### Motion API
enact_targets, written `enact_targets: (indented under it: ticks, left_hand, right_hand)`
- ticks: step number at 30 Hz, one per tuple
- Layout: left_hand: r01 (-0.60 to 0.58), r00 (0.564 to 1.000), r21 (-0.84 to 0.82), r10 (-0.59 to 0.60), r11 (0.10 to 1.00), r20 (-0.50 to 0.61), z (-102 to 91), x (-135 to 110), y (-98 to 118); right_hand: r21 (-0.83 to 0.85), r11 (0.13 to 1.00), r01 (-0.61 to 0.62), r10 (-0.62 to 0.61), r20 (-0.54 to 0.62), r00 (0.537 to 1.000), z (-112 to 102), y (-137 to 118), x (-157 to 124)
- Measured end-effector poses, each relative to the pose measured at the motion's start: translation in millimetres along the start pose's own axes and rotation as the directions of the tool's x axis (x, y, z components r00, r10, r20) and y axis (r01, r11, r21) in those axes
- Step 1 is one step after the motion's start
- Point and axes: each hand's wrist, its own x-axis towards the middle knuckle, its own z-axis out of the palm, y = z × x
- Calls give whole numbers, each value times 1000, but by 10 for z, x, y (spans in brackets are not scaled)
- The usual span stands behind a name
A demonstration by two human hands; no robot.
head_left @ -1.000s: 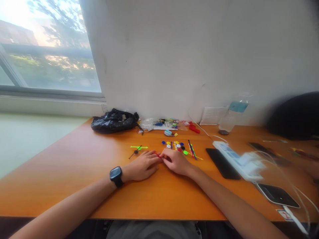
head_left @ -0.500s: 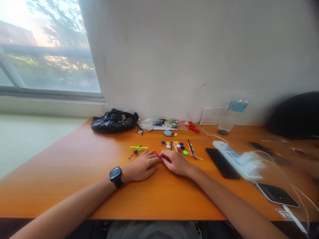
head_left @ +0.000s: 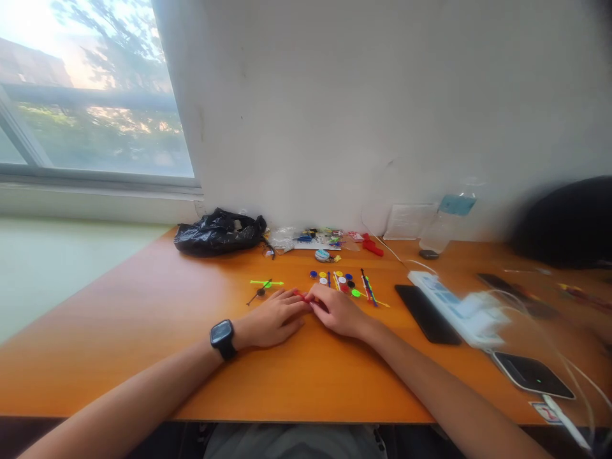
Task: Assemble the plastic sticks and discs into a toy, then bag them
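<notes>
My left hand point(head_left: 273, 319), with a black watch point(head_left: 222, 334) on its wrist, lies palm down with fingers stretched out flat on the table. Its fingertips rest against a small red plastic piece point(head_left: 300, 294). From the other side, my right hand point(head_left: 337, 310) has curled fingers pinched at that piece, most of which they hide. Just left of the fingers are a green arrow pointer point(head_left: 261, 282) and a dark arrow pointer with a round disc point(head_left: 261, 292). Beyond my right hand lie several coloured discs point(head_left: 341, 279) and a bundle of coloured arrows point(head_left: 368, 288).
A black plastic bag point(head_left: 217, 233), clear packets of small parts point(head_left: 318, 239), a round tin point(head_left: 322, 255) and a red object point(head_left: 372, 246) sit near the wall. To the right are a black phone point(head_left: 426, 313), a white power strip point(head_left: 447, 303), a charging pad point(head_left: 533, 374) and a bottle point(head_left: 436, 226).
My right hand has lifted very slightly at the knuckles. Otherwise both hands stay in place around the red piece.
</notes>
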Motion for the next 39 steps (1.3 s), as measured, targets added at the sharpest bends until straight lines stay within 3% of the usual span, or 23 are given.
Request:
enact_targets:
  ticks: [10,25,34,39]
  left_hand:
    - [4,1000,-5,-4,1000,-1,-1,3,2]
    - [-50,994,2,50,999,-93,73,21,-46]
    - [18,990,-10,-19,1000,-136,137,17,-79]
    - [107,980,17,-103,994,-173,155,25,-97]
  right_hand:
    - [-1,1000,-21,21,9,1000,5,33,10]
    - [10,997,-72,72,-14,997,17,51,19]
    - [261,950,-173,181,-7,983,102,151,50]
    - [434,890,-140,147,18,989,146,144,61]
